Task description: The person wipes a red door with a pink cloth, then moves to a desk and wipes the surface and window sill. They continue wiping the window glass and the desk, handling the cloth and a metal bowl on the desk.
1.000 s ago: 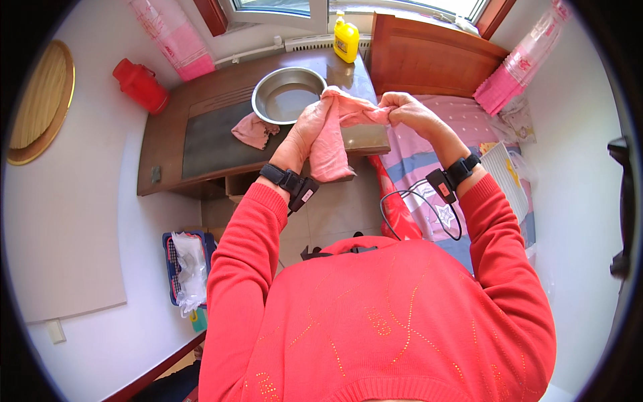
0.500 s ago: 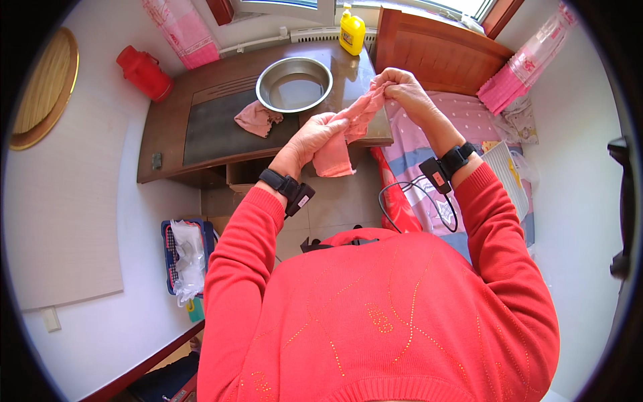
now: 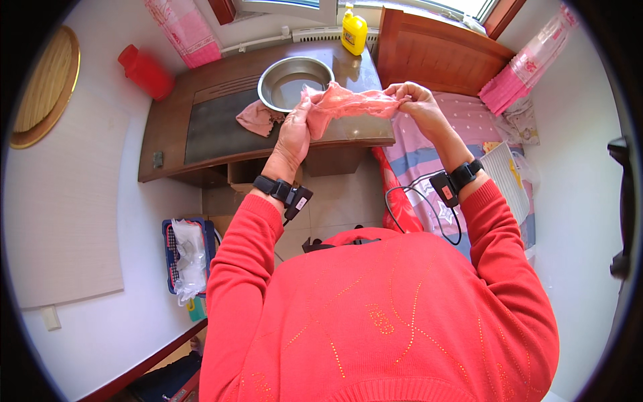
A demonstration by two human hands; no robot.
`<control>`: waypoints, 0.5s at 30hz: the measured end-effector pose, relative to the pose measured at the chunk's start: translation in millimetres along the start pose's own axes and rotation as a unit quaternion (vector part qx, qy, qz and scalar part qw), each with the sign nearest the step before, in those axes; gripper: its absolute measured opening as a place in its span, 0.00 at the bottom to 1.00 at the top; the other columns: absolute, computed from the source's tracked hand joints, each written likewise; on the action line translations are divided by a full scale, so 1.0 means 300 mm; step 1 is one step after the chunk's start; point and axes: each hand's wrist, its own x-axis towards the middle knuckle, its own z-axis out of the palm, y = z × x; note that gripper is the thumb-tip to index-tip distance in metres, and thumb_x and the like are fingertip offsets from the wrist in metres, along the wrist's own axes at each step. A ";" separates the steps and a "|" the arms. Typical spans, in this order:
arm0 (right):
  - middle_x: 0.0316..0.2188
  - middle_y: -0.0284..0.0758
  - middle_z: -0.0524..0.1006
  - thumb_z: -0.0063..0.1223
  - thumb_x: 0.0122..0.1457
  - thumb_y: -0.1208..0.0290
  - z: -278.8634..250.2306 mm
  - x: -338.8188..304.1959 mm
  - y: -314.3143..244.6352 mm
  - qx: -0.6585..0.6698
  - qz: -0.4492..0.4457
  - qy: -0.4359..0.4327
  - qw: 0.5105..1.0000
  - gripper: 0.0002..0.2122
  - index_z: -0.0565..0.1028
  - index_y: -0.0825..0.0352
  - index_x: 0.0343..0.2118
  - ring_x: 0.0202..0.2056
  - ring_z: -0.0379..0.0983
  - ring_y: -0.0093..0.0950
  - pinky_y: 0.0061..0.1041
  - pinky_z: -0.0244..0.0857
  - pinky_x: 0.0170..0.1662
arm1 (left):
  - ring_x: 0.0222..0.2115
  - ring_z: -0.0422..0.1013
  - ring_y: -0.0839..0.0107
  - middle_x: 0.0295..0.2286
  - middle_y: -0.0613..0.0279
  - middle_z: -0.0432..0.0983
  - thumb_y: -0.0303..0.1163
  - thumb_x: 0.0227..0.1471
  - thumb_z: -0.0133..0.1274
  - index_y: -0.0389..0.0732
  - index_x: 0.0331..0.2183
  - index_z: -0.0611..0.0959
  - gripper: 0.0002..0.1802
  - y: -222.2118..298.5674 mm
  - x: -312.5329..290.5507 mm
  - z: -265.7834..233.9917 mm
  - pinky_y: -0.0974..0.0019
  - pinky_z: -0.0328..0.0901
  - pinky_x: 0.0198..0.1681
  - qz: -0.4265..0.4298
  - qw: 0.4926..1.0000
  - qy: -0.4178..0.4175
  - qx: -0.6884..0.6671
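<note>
A thin pink cloth (image 3: pixel 355 105) is stretched between my two hands, held up above the front edge of the desk. My left hand (image 3: pixel 295 130) is closed on its left end, close to the rim of the metal basin (image 3: pixel 266 95). At the cloth's right end, the fingers of my right hand (image 3: pixel 420 104) pinch it. The basin stands on the desk and looks to hold some water. Partly under my left hand's side lies a second, crumpled pink cloth (image 3: pixel 254 119), on the dark mat beside the basin.
The brown desk (image 3: pixel 167 149) bears a yellow jug (image 3: pixel 354 32) at its back right. A red thermos (image 3: pixel 146 72) is at the left wall. On the right is a bed (image 3: pixel 445 120) with a wooden headboard. A blue-edged basket (image 3: pixel 189 258) with plastic bags stands lower left.
My left hand has turned upright and moved left. My right hand has shifted right and down. The cloth, slanted and bunched before, is now pulled wider and nearly level.
</note>
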 end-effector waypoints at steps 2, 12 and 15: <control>0.40 0.37 0.78 0.49 0.47 0.87 -0.004 -0.024 -0.006 0.018 -0.006 -0.044 0.999 0.06 0.74 0.68 0.25 0.43 0.72 0.25 0.23 0.66 0.49 | 0.48 0.70 0.71 0.48 0.59 0.75 0.41 0.68 0.39 0.34 0.51 0.76 0.22 0.033 -0.003 0.010 0.66 0.60 0.58 0.003 0.999 0.025 -0.036; 0.47 0.35 0.78 0.63 0.46 0.74 -0.039 -0.161 0.006 -0.027 0.150 -0.094 0.984 0.14 0.79 0.66 0.39 0.48 0.71 0.25 0.26 0.61 0.56 | 0.41 0.71 0.79 0.41 0.68 0.77 0.41 0.65 0.45 0.36 0.48 0.79 0.20 0.189 0.007 0.048 0.73 0.64 0.48 -0.035 0.959 -0.126 0.250; 0.51 0.39 0.74 0.63 0.52 0.72 0.004 -0.161 0.035 0.008 0.164 -0.050 0.985 0.27 0.68 0.65 0.56 0.55 0.67 0.30 0.31 0.61 0.59 | 0.41 0.71 0.78 0.43 0.67 0.77 0.41 0.65 0.45 0.36 0.49 0.79 0.20 0.160 0.019 0.071 0.72 0.65 0.46 -0.053 0.970 -0.152 0.184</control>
